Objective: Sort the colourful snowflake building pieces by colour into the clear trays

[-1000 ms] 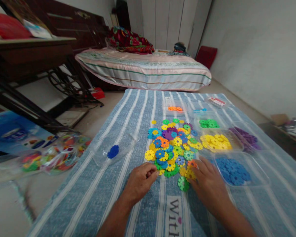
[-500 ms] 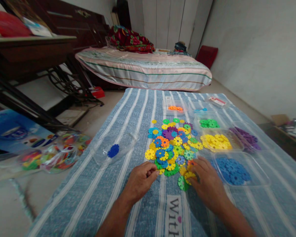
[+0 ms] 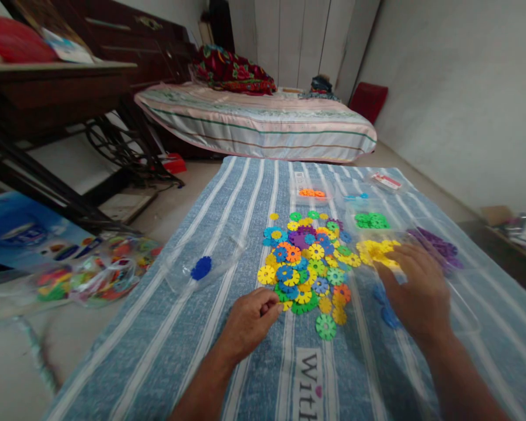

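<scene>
The tablecloth (image 3: 210,216) is blue with white stripes, its dark lettering (image 3: 309,380) dotted by a pink heart. The pile of notched discs (image 3: 316,251) mixes yellow, green, blue, orange and purple. Separate batches keep to single colours: orange discs (image 3: 312,193), green discs (image 3: 371,220), yellow discs (image 3: 372,251), purple discs (image 3: 436,245) and deep-blue discs (image 3: 201,268). The bedspread (image 3: 263,126) is pale pink and white, with green and brown stripes; the quilt (image 3: 239,71), dark red, carries flowers.

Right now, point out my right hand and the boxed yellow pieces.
Right hand (image 3: 422,290): head view, back of the hand.
Boxed yellow pieces (image 3: 374,251): head view, middle of the visible pile.
</scene>
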Tool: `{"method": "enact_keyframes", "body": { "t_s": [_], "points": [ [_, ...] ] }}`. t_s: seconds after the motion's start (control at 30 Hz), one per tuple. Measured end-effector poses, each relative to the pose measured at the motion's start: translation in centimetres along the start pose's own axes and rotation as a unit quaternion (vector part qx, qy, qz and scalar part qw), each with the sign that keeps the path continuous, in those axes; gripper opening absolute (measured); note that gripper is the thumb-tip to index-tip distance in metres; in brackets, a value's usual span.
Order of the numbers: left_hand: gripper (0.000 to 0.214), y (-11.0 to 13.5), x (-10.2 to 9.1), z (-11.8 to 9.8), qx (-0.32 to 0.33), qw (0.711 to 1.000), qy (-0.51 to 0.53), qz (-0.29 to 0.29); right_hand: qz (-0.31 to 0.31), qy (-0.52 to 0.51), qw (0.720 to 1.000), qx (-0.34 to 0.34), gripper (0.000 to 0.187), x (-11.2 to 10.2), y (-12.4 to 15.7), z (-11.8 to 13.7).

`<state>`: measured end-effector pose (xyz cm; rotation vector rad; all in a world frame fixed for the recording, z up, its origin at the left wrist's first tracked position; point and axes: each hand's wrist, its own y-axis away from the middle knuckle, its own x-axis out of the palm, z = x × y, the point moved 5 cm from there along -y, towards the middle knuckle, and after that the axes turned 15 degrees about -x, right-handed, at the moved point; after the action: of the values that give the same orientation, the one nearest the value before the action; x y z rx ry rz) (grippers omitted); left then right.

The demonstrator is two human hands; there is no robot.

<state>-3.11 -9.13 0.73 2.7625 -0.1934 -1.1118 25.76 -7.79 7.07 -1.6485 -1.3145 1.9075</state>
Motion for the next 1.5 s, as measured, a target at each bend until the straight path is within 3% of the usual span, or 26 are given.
{"method": "enact_keyframes", "body": {
  "t_s": [0.17, 0.3, 0.47, 0.93, 1.1, 1.2, 1.33, 1.43, 1.5],
  "points": [
    [0.015, 0.0, 0.1, 0.3, -0.004, 1.000, 0.001, -0.003, 0.159, -0.118, 0.978, -0.063, 0.018, 2.6, 2.8, 4.2],
    [0.016, -0.1, 0.2, 0.5, -0.004, 1.000, -0.005, 0.005, 0.294, -0.122, 0.945, -0.074, 0.035, 3.8, 4.5, 6.3],
    [0.017, 0.0, 0.2, 0.4, -0.008, 1.000, -0.004, 0.005, 0.333, -0.106, 0.935, -0.064, 0.036, 3.9, 4.6, 6.6],
    [0.015, 0.1, 0.0, -0.1, -0.010, 1.000, 0.007, 0.001, 0.330, -0.146, 0.932, -0.034, 0.033, 4.0, 4.9, 6.8],
    [0.016, 0.1, -0.1, -0.2, -0.010, 1.000, 0.007, -0.001, 0.317, -0.199, 0.927, -0.031, 0.009, 3.5, 4.5, 7.1],
    [0.016, 0.1, -0.1, -0.1, -0.010, 1.000, 0.005, 0.002, 0.305, -0.230, 0.923, -0.035, 0.009, 3.2, 4.0, 6.9],
    [0.016, 0.0, 0.0, 0.1, -0.010, 1.000, 0.001, 0.006, 0.215, -0.198, 0.956, -0.032, 0.015, 2.3, 2.1, 3.9],
    [0.015, 0.0, 0.1, 0.3, -0.012, 1.000, 0.001, 0.008, 0.098, -0.079, 0.992, -0.007, 0.016, 1.0, 0.2, 0.2],
    [0.015, 0.0, 0.1, 0.3, -0.012, 1.000, 0.005, 0.007, 0.055, -0.013, 0.998, 0.012, 0.017, 0.4, -0.3, -1.2]
  ]
}}
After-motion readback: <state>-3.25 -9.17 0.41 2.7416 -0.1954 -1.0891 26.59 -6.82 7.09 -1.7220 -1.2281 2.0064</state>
